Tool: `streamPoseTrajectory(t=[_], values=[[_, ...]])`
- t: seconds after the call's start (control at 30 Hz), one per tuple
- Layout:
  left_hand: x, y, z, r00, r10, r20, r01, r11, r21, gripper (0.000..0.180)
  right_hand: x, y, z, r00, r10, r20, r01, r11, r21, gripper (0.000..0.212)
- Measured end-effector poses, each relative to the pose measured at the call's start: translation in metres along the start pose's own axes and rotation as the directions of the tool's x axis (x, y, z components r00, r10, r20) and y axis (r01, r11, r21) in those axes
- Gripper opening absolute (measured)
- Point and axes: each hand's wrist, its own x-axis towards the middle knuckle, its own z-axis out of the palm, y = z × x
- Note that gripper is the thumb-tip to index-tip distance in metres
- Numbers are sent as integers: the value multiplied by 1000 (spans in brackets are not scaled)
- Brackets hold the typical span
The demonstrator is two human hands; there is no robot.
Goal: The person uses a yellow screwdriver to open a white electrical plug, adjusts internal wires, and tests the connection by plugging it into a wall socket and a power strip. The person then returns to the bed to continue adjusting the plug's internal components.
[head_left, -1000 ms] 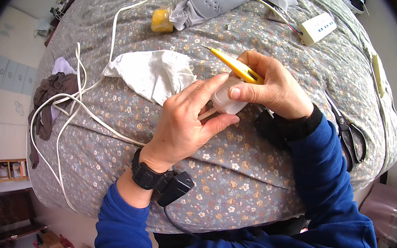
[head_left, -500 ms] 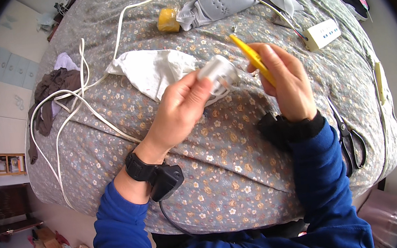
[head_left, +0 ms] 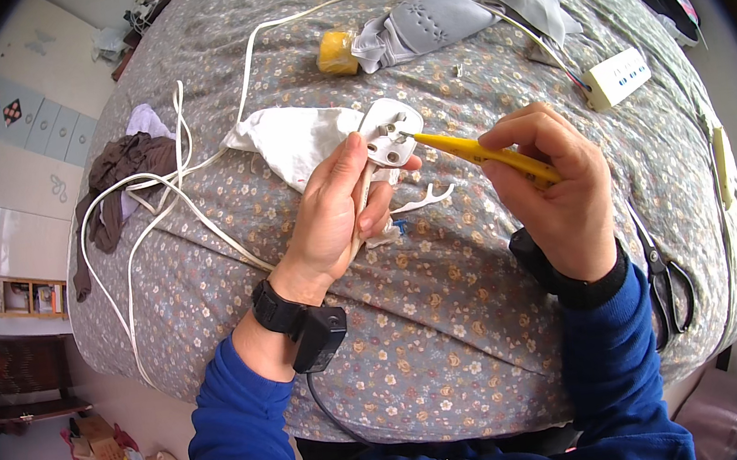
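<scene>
My left hand (head_left: 333, 207) is closed around a white plug (head_left: 390, 121) and its pale cord, thumb along the side. The plug's face is turned up, showing metal parts and round holes. From the right, my right hand (head_left: 551, 180) grips a slim yellow pen-shaped screwdriver (head_left: 460, 147), its narrow tip at the plug's face; I cannot tell whether it touches. Just beyond my left fingers lie a small branched white plastic piece (head_left: 427, 199) and a bit of blue (head_left: 399, 226). Behind the left hand is a white cloth (head_left: 293, 143).
A floral sheet (head_left: 453, 321) covers the bed. Black-handled scissors (head_left: 664, 276) lie right of my forearm, a white power strip (head_left: 617, 78) farther back. Looped white cable (head_left: 129, 268) and a brown cloth (head_left: 112, 165) are left. Grey fabric (head_left: 431, 25) and a yellow roll (head_left: 336, 54) lie far.
My left hand has turned the plug so its face shows upward. My right hand has swung the yellow screwdriver from pointing up to pointing left, bringing its tip to the plug.
</scene>
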Motion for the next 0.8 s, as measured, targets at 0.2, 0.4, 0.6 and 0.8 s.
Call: streamPoseTrajectory(t=[0.2,0.4,0.6,0.8], values=[[1,0,2,1000,13,-17,-13,1000,-5,54,0,0,1,999,-34,-4,34,999,16,16],[1,0,0,1000,13,11,-13,1000,-21,51,0,2,2,999,-52,-13,52,999,1,15],[1,-1,-1,1000,18,15,-18,1000,3,51,0,1,2,996,-84,-23,83,996,-36,14],[1,-2,-2,999,13,52,-12,1000,-22,52,0,1,4,979,-193,-67,188,979,-75,17]])
